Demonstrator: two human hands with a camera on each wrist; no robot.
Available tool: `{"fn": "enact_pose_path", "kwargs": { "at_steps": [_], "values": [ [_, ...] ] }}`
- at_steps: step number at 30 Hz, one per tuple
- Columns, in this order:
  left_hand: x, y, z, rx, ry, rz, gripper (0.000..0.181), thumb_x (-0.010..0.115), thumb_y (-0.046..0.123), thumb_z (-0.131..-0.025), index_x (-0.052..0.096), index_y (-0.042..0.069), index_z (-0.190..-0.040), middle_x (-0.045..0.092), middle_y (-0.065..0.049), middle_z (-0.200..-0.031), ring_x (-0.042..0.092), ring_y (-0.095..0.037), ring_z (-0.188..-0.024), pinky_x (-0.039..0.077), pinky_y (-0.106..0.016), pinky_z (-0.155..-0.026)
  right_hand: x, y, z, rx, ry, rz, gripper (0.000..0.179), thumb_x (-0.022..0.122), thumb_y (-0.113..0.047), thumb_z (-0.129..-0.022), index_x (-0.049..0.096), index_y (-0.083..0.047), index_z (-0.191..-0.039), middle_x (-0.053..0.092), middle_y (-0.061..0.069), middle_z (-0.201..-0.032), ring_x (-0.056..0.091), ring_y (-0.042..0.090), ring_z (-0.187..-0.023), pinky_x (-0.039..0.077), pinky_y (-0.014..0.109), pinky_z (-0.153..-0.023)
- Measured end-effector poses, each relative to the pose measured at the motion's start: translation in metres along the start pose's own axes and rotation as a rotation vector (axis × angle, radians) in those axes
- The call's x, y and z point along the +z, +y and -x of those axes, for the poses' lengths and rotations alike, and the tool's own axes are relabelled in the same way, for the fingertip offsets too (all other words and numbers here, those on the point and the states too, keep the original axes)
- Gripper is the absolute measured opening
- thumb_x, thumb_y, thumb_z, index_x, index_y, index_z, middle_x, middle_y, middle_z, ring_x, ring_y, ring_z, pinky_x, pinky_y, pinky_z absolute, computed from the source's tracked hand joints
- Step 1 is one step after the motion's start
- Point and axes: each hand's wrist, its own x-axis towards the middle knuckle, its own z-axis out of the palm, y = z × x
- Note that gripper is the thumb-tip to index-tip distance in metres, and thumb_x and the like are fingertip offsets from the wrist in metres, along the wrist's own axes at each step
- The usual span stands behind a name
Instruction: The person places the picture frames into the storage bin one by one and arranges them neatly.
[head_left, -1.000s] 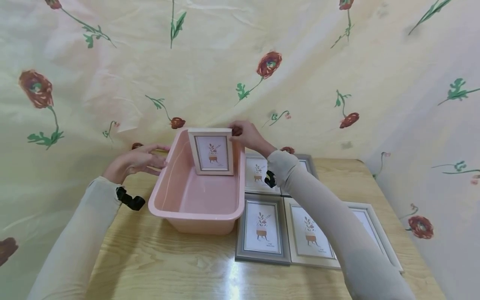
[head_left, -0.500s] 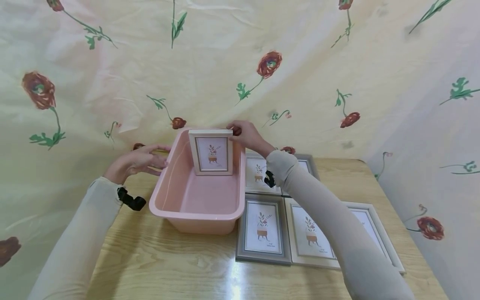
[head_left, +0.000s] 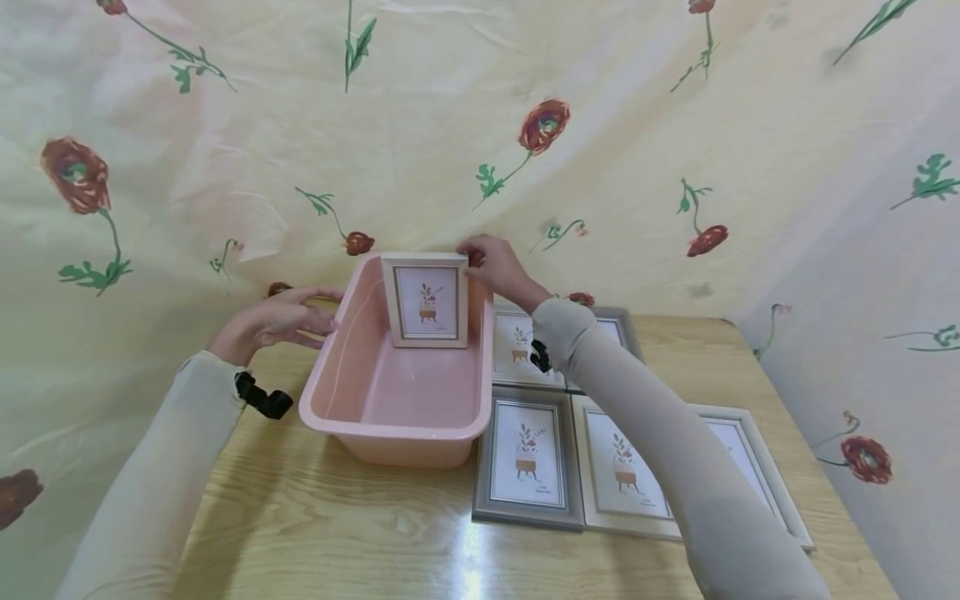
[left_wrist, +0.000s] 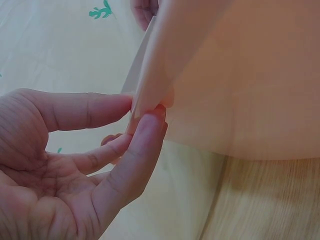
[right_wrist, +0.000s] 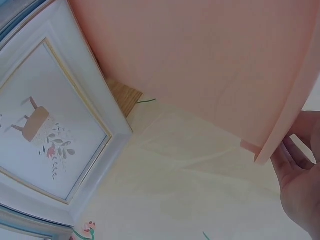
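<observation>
A pink plastic basin (head_left: pixel 397 432) sits on the wooden table. My left hand (head_left: pixel 285 321) is at its left rim; in the left wrist view, thumb and fingers (left_wrist: pixel 142 145) pinch that rim. Inside the basin, a small cream picture frame (head_left: pixel 427 342) stands nearly upright near the far end, showing a potted-plant print. My right hand (head_left: pixel 498 267) holds this frame by its upper right corner. In the right wrist view, the right hand (right_wrist: pixel 302 175) shows at the basin's far edge, and the basin wall hides the held frame.
Right of the basin lie several picture frames face up: a grey one (head_left: pixel 527 515), a cream one (head_left: pixel 630 523) and others at the back (head_left: pixel 618 321). My right forearm crosses over some. A flower-printed curtain (head_left: pixel 420 125) hangs behind the table (head_left: pixel 360 533).
The view has drifted slightly. Both hands keep their places, the left at the basin rim and the right on the picture frame's corner.
</observation>
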Motion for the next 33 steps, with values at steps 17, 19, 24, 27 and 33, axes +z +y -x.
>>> {"fn": "enact_pose_path", "kwargs": {
  "at_steps": [17, 19, 24, 27, 33],
  "values": [
    [0.0, -0.004, 0.0, 0.008, -0.006, 0.019, 0.077, 0.063, 0.01, -0.099, 0.018, 0.005, -0.161, 0.064, -0.011, -0.123, 0.065, -0.016, -0.105, 0.054, -0.05, -0.102, -0.001, 0.002, 0.0, -0.007, 0.005, -0.003, 0.037, 0.068, 0.004, -0.092, 0.065, 0.005, -0.13, 0.066, 0.021, -0.123, 0.064, 0.031, -0.11, 0.057, 0.041, -0.095],
    [-0.001, -0.004, 0.0, 0.013, -0.01, 0.023, 0.078, 0.062, 0.011, -0.099, 0.016, 0.004, -0.162, 0.063, -0.014, -0.126, 0.065, -0.016, -0.105, 0.054, -0.05, -0.103, -0.001, 0.002, 0.0, -0.006, 0.003, -0.009, 0.038, 0.068, 0.004, -0.092, 0.065, 0.004, -0.13, 0.066, 0.021, -0.124, 0.064, 0.032, -0.11, 0.057, 0.041, -0.096],
    [0.0, -0.004, 0.0, 0.018, -0.005, 0.028, 0.077, 0.062, 0.01, -0.099, 0.018, 0.004, -0.161, 0.061, -0.017, -0.13, 0.065, -0.016, -0.106, 0.054, -0.049, -0.103, -0.004, 0.003, -0.001, -0.009, -0.003, 0.001, 0.038, 0.069, 0.002, -0.093, 0.065, 0.004, -0.13, 0.066, 0.021, -0.127, 0.064, 0.032, -0.111, 0.057, 0.04, -0.097],
    [-0.001, -0.004, 0.0, 0.013, 0.005, 0.019, 0.076, 0.063, 0.011, -0.098, 0.02, 0.005, -0.161, 0.063, -0.014, -0.125, 0.065, -0.016, -0.105, 0.055, -0.049, -0.102, -0.007, 0.003, 0.0, -0.017, -0.006, 0.007, 0.037, 0.069, 0.001, -0.093, 0.066, 0.004, -0.129, 0.066, 0.021, -0.127, 0.064, 0.032, -0.111, 0.057, 0.04, -0.097],
    [-0.002, -0.003, -0.001, 0.008, 0.013, 0.003, 0.076, 0.063, 0.011, -0.098, 0.021, 0.006, -0.161, 0.063, -0.013, -0.125, 0.066, -0.016, -0.104, 0.055, -0.05, -0.102, -0.016, 0.002, 0.005, -0.005, -0.038, 0.017, 0.037, 0.069, -0.001, -0.093, 0.065, 0.0, -0.13, 0.065, 0.018, -0.13, 0.063, 0.031, -0.113, 0.056, 0.041, -0.098]
  ]
}}
